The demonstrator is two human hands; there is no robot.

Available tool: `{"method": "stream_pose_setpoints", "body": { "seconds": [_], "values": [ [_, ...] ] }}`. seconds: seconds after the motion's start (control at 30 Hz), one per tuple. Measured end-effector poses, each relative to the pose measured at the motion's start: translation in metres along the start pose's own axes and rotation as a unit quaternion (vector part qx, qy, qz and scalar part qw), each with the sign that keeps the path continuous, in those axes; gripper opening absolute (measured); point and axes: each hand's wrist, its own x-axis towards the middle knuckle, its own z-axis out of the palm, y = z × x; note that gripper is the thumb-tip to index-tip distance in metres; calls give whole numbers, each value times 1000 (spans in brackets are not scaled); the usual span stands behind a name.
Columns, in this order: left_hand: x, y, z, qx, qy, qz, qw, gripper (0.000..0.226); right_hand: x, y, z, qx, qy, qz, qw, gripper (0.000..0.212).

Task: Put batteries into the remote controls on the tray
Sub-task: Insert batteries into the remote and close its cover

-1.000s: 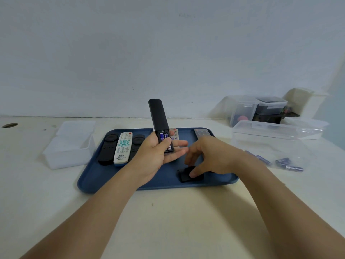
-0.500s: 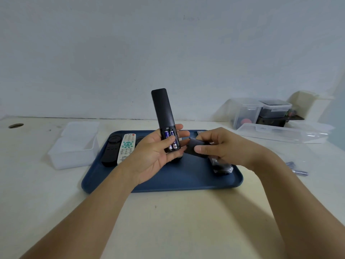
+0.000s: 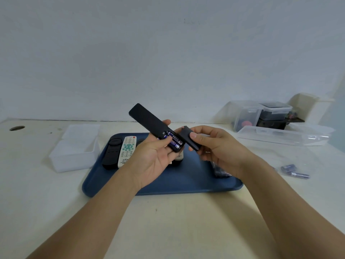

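Black remote [image 3: 147,122] gripped in left hand [image 3: 149,159] above blue tray [image 3: 168,184], back up, compartment uncovered, two batteries [image 3: 173,142] seated. Black battery cover [image 3: 189,139] pinched by right hand [image 3: 218,148], thumb on top, fingers [image 3: 203,157] curled beneath, edge touching compartment end. White remote [image 3: 127,151] and black remote on tray's left. Loose batteries [image 3: 295,171] on table [image 3: 168,221], right of tray.

We've got open room on the tray [image 3: 186,184] at 6 o'clock, under both hands. At 9 o'clock two remotes [image 3: 119,152] and a plastic box [image 3: 74,156] crowd it; at 3 o'clock, a lid [image 3: 280,135] and loose batteries [image 3: 295,171].
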Motion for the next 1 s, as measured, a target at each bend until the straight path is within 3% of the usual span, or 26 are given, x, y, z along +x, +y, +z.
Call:
{"method": "stream_pose_setpoints", "body": {
  "seconds": [0.1,0.5,0.77,1.0],
  "values": [
    [1,1,0,-23,14,0,1000,29,1,0,-2,19,-1,4,1000,18],
    [-3,-1,5,63,29,20,997,37,2,6,8,29,13,-12,999,19],
    [-5,3,5,50,10,16,999,39,4,5,-1,50,23,-47,997,22],
    [-7,3,8,68,4,21,997,40,4,4,-5,-27,49,-103,993,31]
  ]
}}
